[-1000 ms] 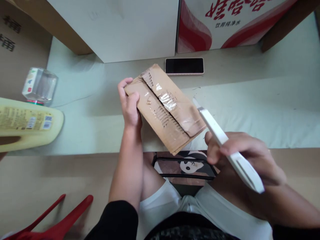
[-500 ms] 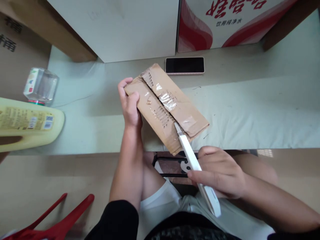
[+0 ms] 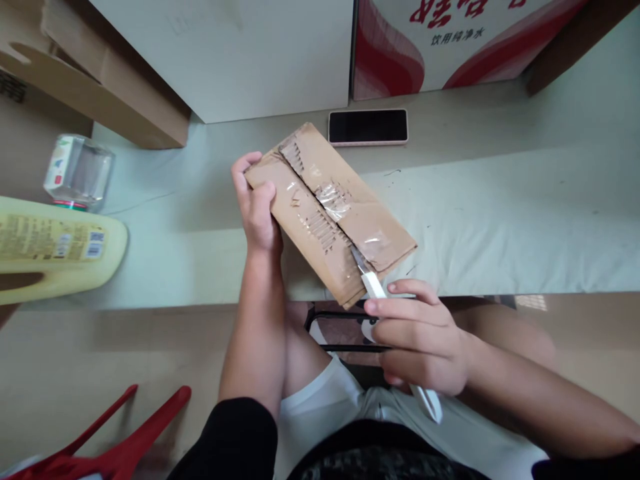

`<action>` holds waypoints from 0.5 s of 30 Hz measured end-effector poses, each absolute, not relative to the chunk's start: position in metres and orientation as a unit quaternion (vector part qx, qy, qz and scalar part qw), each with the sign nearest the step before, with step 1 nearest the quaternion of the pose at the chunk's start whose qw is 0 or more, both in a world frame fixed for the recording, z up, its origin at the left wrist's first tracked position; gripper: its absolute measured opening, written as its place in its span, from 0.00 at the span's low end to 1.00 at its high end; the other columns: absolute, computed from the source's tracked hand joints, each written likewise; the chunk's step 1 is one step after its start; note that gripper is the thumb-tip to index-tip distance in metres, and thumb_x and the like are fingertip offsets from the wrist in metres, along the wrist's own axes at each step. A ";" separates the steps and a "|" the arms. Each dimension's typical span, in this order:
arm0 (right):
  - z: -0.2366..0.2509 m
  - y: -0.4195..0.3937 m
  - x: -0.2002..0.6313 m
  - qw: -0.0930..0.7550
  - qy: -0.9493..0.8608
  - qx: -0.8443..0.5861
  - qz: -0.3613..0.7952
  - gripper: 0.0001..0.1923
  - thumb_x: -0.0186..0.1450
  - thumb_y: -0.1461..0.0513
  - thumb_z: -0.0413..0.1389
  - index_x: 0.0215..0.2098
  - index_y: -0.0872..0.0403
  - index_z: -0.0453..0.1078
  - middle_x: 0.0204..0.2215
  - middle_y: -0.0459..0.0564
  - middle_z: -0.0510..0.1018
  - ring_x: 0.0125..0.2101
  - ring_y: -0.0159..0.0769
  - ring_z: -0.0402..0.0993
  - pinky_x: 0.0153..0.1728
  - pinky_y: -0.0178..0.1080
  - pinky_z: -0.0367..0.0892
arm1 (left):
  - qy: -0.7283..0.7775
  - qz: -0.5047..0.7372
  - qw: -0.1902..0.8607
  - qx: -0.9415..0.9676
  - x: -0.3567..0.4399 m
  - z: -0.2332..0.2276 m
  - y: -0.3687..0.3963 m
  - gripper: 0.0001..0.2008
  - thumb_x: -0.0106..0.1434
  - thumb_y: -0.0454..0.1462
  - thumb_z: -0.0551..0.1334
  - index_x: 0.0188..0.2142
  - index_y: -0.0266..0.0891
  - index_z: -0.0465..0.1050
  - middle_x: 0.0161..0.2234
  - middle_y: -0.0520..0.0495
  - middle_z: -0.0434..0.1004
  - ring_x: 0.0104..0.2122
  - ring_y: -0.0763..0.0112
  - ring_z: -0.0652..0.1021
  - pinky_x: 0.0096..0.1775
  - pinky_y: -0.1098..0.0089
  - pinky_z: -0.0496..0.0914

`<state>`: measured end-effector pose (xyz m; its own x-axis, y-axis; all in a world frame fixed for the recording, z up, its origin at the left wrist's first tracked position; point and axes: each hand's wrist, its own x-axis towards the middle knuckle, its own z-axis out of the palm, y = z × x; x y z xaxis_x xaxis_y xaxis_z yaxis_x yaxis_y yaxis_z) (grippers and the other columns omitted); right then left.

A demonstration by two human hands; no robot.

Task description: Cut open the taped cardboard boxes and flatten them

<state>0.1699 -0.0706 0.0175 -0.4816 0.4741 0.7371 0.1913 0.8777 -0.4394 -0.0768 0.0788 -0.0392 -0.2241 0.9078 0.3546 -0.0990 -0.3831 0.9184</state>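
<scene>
A brown cardboard box (image 3: pixel 300 213) with torn patches and clear tape is held tilted over the table's front edge. My left hand (image 3: pixel 257 203) grips its far left corner, thumb on top and fingers around the side. In my right hand (image 3: pixel 417 333) is a white utility knife (image 3: pixel 374 285), the fingers wrapped over its handle. The blade touches the box at the seam between the flaps, near the closer end; whether the tip is inside the slit is hard to tell. Part of the handle is hidden by my fingers.
Behind the box lies a phone (image 3: pixel 369 127) on the pale tablecloth (image 3: pixel 500 200). A yellow jug (image 3: pixel 107 273) and a clear bottle (image 3: pixel 87 170) are at the left. White and red cartons (image 3: pixel 390 53) stand at the back. A red chair or stool (image 3: pixel 145 427) is below left.
My right hand has shifted its hold farther up the knife, with its fingers now wrapped over the handle. The blade stays at the seam. My left hand still holds the box.
</scene>
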 end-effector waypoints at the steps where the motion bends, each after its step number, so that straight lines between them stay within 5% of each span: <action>1: 0.019 -0.071 0.170 0.476 -0.844 -0.189 0.160 0.12 0.75 0.64 0.46 0.35 0.52 0.69 0.33 0.45 0.77 0.53 0.36 0.76 0.54 0.44 0.68 | 0.408 0.667 0.377 0.497 -0.077 -0.039 0.078 0.25 0.59 0.53 0.67 0.50 0.46 0.65 0.44 0.46 0.71 0.47 0.59 0.77 0.54 0.57 0.72; 6: 0.025 -0.072 0.171 0.481 -0.839 -0.171 0.190 0.13 0.74 0.63 0.46 0.34 0.52 0.68 0.31 0.45 0.73 0.48 0.35 0.76 0.47 0.43 0.71 | 0.409 0.662 0.383 0.498 -0.077 -0.038 0.077 0.25 0.58 0.53 0.67 0.50 0.47 0.65 0.44 0.46 0.71 0.47 0.59 0.77 0.52 0.58 0.72; 15: 0.024 -0.068 0.176 0.469 -0.831 -0.181 0.240 0.12 0.76 0.59 0.46 0.36 0.53 0.66 0.34 0.47 0.73 0.50 0.36 0.73 0.49 0.44 0.73 | 0.405 0.670 0.384 0.489 -0.076 -0.039 0.079 0.26 0.57 0.54 0.68 0.50 0.47 0.66 0.44 0.47 0.71 0.46 0.59 0.77 0.52 0.58 0.72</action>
